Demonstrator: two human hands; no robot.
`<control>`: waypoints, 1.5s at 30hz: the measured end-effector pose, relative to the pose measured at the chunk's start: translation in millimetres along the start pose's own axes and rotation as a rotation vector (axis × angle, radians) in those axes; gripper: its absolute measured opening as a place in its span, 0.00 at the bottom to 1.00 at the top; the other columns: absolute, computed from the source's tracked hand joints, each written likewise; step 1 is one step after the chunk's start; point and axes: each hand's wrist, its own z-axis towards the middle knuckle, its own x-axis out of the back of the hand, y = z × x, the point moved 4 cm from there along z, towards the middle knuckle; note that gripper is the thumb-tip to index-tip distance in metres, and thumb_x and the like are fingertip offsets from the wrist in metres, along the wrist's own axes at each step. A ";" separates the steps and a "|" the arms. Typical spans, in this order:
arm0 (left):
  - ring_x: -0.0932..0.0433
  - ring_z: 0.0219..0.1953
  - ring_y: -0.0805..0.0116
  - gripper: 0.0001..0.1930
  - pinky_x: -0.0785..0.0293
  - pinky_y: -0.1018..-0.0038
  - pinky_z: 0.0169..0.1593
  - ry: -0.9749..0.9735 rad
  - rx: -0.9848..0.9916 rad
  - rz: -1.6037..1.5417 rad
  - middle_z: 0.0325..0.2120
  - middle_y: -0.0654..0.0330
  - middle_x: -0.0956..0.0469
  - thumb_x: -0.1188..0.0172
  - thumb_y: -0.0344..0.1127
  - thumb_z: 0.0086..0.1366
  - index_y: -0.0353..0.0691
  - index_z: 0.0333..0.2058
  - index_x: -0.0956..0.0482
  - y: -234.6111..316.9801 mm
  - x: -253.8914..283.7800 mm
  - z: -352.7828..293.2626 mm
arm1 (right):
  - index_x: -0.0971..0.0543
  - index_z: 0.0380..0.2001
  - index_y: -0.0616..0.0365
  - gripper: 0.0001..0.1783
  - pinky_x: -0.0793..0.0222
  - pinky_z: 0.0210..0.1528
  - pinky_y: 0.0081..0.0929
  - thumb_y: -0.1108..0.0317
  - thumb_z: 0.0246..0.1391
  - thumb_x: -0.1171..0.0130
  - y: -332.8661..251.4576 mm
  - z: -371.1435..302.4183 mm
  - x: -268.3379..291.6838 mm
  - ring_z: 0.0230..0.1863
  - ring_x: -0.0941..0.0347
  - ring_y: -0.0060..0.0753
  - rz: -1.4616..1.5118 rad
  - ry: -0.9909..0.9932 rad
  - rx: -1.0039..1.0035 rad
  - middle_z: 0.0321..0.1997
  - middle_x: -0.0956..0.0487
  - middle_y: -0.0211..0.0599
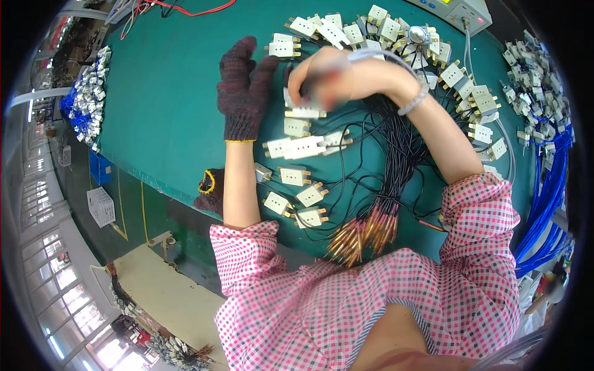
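A bundle of copper-tipped black wires (365,232) is seen nearest. A white plastic connector (304,112) is pinched by the bare right hand (322,77). The knit-gloved left hand (244,93) is spread open, nothing gripped.

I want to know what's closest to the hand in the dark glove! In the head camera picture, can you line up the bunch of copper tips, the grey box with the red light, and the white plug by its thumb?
From the left hand:
1. White plug, just beside the thumb, up the table.
2. Copper tips, toward the person, near the table edge.
3. Grey box, far right corner.
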 end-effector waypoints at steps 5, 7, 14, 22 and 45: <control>0.26 0.50 0.68 0.26 0.30 0.70 0.55 -0.155 -0.373 0.345 0.48 0.58 0.25 0.38 0.24 0.56 0.41 0.55 0.31 -9.5 -11.6 -0.7 | 0.22 0.38 0.65 0.12 0.25 0.34 0.23 0.80 0.49 0.50 -3.0 3.7 -5.9 0.32 0.25 0.25 -0.173 -0.040 0.080 0.37 0.20 0.38; 0.25 0.48 0.67 0.27 0.28 0.70 0.54 -0.285 0.084 -0.005 0.48 0.58 0.25 0.38 0.22 0.55 0.40 0.54 0.32 -27.9 -11.2 0.2 | 0.21 0.37 0.63 0.12 0.27 0.31 0.19 0.78 0.50 0.50 4.9 -2.1 11.9 0.32 0.26 0.21 0.115 0.087 -0.041 0.38 0.20 0.34; 0.23 0.41 0.72 0.21 0.24 0.75 0.45 -0.391 0.306 -0.570 0.39 0.60 0.20 0.35 0.24 0.55 0.38 0.49 0.25 -5.7 -9.8 -10.6 | 0.21 0.40 0.60 0.16 0.29 0.30 0.18 0.76 0.50 0.54 5.6 -6.7 50.9 0.25 0.29 0.21 0.043 0.398 0.274 0.35 0.20 0.37; 0.24 0.47 0.68 0.29 0.26 0.72 0.51 -0.575 0.388 -0.430 0.47 0.58 0.22 0.36 0.20 0.52 0.38 0.56 0.28 4.7 -10.5 -16.4 | 0.21 0.35 0.61 0.15 0.27 0.35 0.20 0.78 0.46 0.55 -4.0 2.4 26.3 0.34 0.26 0.23 0.003 0.241 0.257 0.36 0.21 0.34; 0.22 0.40 0.73 0.24 0.25 0.73 0.47 -0.640 0.339 -0.559 0.39 0.61 0.19 0.29 0.28 0.50 0.37 0.48 0.24 -3.9 -14.0 -14.8 | 0.21 0.34 0.63 0.14 0.27 0.33 0.21 0.78 0.44 0.53 -0.5 -0.4 30.6 0.28 0.25 0.25 0.011 0.256 0.124 0.34 0.21 0.36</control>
